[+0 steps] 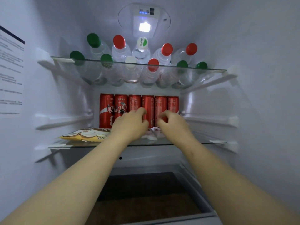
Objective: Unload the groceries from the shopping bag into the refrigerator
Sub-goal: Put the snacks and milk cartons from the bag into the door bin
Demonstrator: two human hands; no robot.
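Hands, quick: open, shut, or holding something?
Left hand: fingers curled at the cans; grip cannot be told.
Right hand: curled too; cannot be told.

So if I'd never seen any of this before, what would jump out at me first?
The row of six red cans along the back of the lower glass shelf catches the eye first, with the left hand and right hand reaching in just in front of them. Above, clear bottles with red, green and white caps crowd the upper shelf, under the lit lamp.
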